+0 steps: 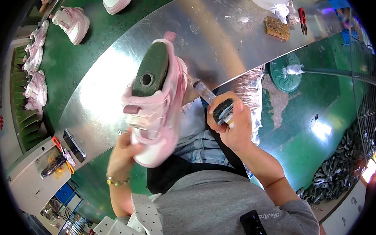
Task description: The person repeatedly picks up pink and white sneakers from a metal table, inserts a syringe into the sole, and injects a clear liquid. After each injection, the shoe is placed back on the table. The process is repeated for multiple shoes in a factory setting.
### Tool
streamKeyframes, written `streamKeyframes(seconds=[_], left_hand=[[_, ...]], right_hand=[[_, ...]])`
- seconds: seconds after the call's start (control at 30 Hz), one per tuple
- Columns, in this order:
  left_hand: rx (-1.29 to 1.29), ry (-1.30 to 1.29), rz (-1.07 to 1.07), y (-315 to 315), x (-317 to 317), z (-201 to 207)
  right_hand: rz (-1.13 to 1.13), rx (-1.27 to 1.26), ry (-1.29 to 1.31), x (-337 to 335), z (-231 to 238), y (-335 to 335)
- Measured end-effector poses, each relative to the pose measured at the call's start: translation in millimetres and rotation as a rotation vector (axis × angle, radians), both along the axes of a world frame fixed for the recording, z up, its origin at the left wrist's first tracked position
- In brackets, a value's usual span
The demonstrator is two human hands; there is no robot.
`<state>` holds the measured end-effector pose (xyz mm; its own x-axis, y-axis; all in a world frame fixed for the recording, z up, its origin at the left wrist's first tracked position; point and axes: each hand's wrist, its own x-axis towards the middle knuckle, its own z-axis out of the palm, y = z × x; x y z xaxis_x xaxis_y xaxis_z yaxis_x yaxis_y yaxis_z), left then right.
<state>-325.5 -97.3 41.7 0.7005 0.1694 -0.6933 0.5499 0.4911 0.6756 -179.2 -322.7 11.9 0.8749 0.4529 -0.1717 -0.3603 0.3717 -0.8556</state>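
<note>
A pink and white sneaker (pixel 154 131), slightly blurred, is tilted over the near edge of the metal table, its toe toward me. A dark green shoe last (pixel 153 65) fills its opening. My left hand (pixel 123 153) grips the sneaker near the toe; its fingertips are partly hidden behind the shoe. In my right hand (pixel 234 124) is a clear syringe (pixel 204 92), with the fingers wrapped round its dark, taped rear end. The syringe's tip points at the sneaker's right side near the heel; whether it touches cannot be told.
The shiny metal table (pixel 213 39) holds a brown sponge block (pixel 277 28) and red-handled snips (pixel 302 21) at far right. Beyond it, more pink sneakers (pixel 72 24) stand on a green surface. A phone (pixel 74 146) lies at left; a green round pedal-like base (pixel 286 72) stands at right.
</note>
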Motion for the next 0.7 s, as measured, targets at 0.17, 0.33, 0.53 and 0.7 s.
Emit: streamKeyframes(seconds=[0.17,0.33,0.53,0.7], left_hand=[[-0.094,-0.132,-0.383,-69,36,-27],[0.203,-0.365,-0.434,-107,48,-91],[0.236,-0.422,-0.374,-112,63,-119],[0.206,-0.438,-0.341,-118,67,-126]], right_hand=[[0.005,0.183,0.277,17,20,-6],[0.1,0.223,0.466,29,54,-27],[0.12,-0.406,0.266,11,105,-34],[0.244,-0.458,0.161,1,113,-39]])
